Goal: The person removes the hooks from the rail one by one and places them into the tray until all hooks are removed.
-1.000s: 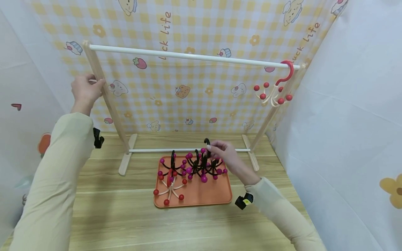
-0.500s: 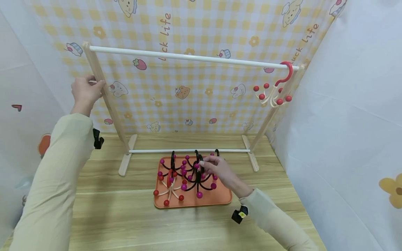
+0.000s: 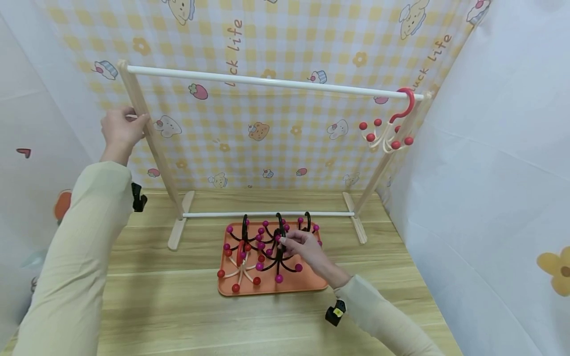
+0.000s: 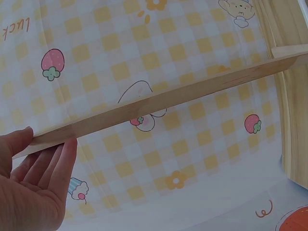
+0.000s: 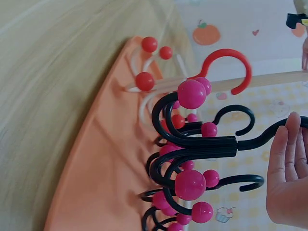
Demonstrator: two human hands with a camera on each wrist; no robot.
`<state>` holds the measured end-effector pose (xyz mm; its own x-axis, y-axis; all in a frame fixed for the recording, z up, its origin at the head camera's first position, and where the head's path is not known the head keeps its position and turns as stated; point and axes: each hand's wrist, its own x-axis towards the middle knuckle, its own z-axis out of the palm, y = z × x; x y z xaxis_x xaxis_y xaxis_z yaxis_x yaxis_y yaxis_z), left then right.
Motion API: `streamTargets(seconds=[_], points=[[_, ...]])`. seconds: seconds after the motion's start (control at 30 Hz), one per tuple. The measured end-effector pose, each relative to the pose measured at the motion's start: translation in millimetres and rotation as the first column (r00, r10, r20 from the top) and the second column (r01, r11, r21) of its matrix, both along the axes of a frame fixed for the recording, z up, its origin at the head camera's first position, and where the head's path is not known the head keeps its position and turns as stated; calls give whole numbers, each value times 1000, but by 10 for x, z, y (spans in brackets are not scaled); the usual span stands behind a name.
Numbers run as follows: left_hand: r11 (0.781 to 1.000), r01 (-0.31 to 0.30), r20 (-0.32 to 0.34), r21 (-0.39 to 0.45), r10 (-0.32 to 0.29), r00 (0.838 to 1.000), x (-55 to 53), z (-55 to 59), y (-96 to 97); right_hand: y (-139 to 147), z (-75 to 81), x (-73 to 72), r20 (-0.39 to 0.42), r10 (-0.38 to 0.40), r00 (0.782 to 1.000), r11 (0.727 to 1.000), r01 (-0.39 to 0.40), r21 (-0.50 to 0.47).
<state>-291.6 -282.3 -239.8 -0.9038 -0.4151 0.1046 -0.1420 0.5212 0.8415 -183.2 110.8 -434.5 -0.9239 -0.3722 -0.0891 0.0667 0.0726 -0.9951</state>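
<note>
My left hand (image 3: 122,129) grips the rack's left wooden post (image 4: 183,94), thumb on one side and fingers on the other. With my right hand (image 3: 309,249) I pinch the hook of a black multi-arm hanger with magenta ball tips (image 5: 191,147). It is upright over the orange tray (image 3: 307,283); whether it touches the tray I cannot tell. Other black hangers (image 3: 244,237) stand behind and beside it, partly hidden by the right hand. A cream hanger with red hook and red balls (image 3: 242,268) sits at the tray's front left.
The rack's white top rod (image 3: 267,80) spans above the tray. Another red-hooked hanger (image 3: 406,106) hangs near its right end. A lower white bar (image 3: 209,214) runs just behind the tray. Wooden feet (image 3: 177,232) stand on the wood-grain table (image 3: 187,306). A checked cloth (image 3: 285,29) covers the back.
My right hand has brought the black hanger toward the tray's front and slightly left, away from the other black ones. The left hand stays on the post.
</note>
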Motion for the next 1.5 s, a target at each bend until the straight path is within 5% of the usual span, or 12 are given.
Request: streamTargets(seconds=[0.8,1.2,1.5], points=[[999,2,-8,35,-2,1000,-2,-7,14,-36,-375,104,2,-12,1000,998,12,57],[1000,7,-14,26,-7,1000,12,-2,24,-53,-65,221,-32,28,999,993,-24,118],[1000,-1,-2,3,1,1000,1,7,23,123,88,-23,-60,-32,998,983,43,181]])
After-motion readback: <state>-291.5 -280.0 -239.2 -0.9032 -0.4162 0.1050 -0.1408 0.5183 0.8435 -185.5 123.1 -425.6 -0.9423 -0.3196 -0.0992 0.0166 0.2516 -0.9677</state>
